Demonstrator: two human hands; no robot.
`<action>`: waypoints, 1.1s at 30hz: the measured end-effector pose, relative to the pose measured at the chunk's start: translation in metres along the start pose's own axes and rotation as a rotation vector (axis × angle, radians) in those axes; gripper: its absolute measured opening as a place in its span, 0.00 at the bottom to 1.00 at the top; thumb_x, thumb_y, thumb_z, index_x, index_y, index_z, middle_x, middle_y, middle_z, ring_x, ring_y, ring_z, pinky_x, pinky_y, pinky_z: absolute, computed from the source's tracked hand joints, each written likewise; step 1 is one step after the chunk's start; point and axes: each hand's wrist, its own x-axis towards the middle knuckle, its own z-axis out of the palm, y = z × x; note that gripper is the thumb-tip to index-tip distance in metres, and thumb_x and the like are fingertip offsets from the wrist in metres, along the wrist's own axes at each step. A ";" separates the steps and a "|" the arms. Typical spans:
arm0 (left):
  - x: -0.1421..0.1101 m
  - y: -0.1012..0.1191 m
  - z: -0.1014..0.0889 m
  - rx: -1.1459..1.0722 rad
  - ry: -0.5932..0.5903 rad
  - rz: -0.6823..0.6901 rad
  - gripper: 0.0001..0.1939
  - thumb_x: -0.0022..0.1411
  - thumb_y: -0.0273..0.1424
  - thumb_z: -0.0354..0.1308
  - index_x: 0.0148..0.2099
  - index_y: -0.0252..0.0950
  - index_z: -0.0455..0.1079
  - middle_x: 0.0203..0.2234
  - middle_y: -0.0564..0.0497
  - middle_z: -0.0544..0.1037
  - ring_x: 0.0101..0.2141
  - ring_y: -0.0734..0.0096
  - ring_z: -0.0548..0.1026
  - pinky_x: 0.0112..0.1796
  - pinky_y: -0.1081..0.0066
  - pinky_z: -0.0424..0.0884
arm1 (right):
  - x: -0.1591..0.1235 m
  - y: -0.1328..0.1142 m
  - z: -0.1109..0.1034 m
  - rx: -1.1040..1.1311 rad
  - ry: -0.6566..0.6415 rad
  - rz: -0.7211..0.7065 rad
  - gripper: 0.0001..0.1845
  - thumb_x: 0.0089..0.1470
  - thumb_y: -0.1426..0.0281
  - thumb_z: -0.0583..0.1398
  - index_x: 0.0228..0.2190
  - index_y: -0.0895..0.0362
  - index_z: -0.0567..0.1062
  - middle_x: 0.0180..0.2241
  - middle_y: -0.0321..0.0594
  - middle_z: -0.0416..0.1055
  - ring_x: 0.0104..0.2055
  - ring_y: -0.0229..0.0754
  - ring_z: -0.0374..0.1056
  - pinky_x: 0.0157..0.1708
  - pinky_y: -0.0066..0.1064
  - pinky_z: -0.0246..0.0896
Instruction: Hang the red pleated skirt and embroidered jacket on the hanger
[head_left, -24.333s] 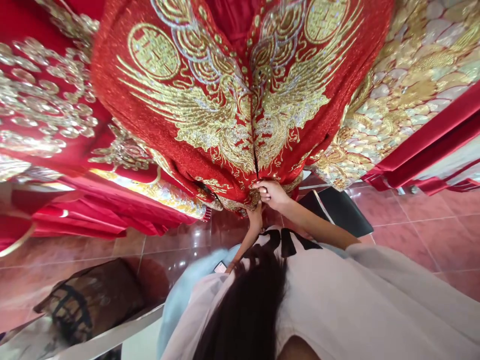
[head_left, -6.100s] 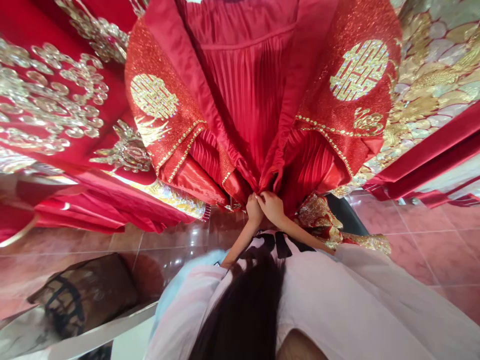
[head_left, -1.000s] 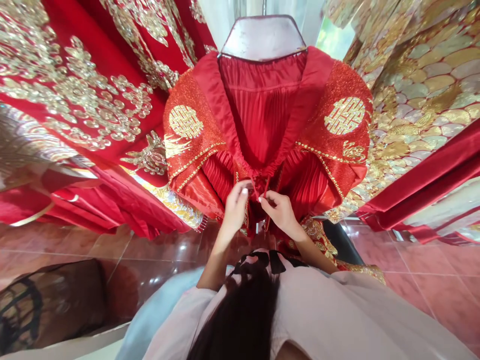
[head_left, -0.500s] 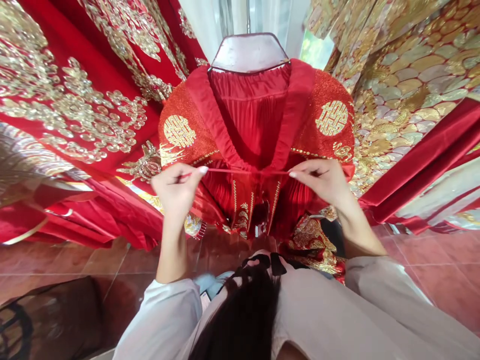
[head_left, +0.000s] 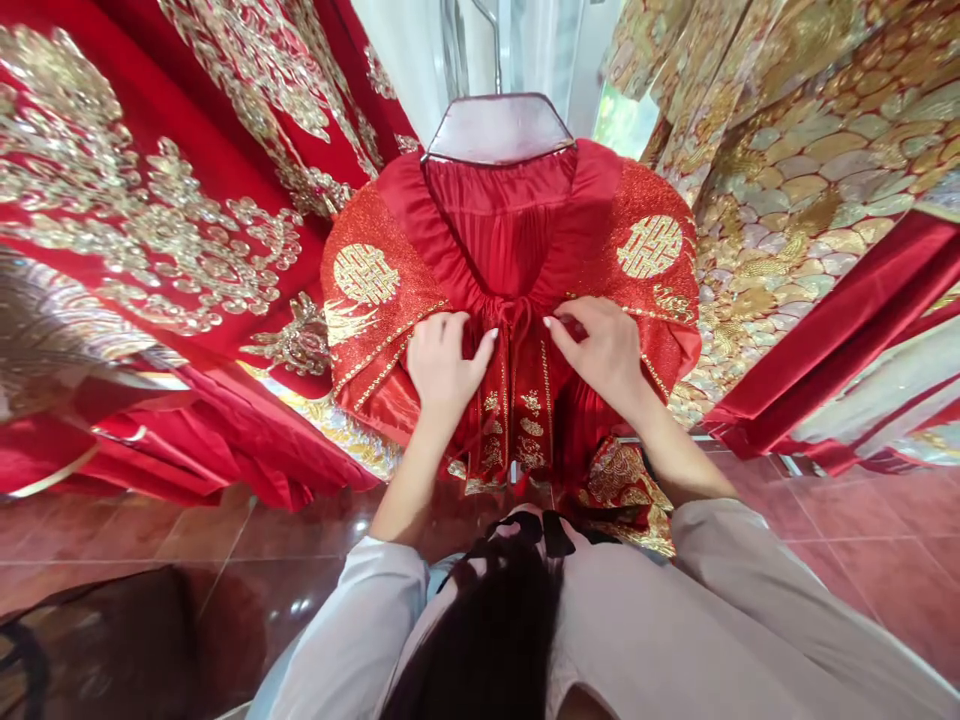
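- Top (head_left: 660,620), pale, loose-sleeved.
- Black pattern (head_left: 557,536), on the top's front.
- Hair (head_left: 487,640), long, dark, lying over the top.
- Light-blue garment (head_left: 274,672), partly visible beside the top.

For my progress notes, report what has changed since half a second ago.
The bare left hand and bare right hand have moved inward and let go of the thin red cord they were stretching sideways; it now sits knotted at the neck of the glittery red, gold-embroidered garment. The pale, trapezoid-shaped hanger stays there.

likely a clothing shop: an embroidered jacket (head_left: 517,370) hangs between other ornate garments (head_left: 795,180).
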 end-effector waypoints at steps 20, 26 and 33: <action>0.040 0.027 -0.007 -0.884 -0.128 -0.171 0.07 0.53 0.23 0.60 0.34 0.37 0.66 0.14 0.61 0.56 0.16 0.80 0.57 0.21 0.77 0.55 | 0.042 -0.018 0.011 1.202 -0.280 0.575 0.09 0.52 0.73 0.57 0.27 0.56 0.58 0.17 0.25 0.49 0.14 0.26 0.39 0.13 0.21 0.31; 0.094 0.031 -0.072 -0.958 -0.031 0.134 0.15 0.52 0.32 0.69 0.30 0.37 0.63 0.17 0.59 0.61 0.16 0.82 0.56 0.17 0.76 0.50 | 0.067 -0.026 -0.064 1.109 -0.127 0.248 0.18 0.44 0.74 0.66 0.23 0.55 0.60 0.14 0.27 0.51 0.14 0.28 0.44 0.12 0.22 0.34; 0.139 -0.027 -0.063 -0.976 0.042 0.194 0.22 0.48 0.40 0.71 0.25 0.40 0.58 0.15 0.59 0.56 0.17 0.81 0.50 0.18 0.74 0.50 | 0.100 0.017 -0.091 0.874 0.022 0.377 0.16 0.42 0.89 0.57 0.20 0.57 0.62 0.11 0.26 0.53 0.12 0.28 0.45 0.13 0.25 0.32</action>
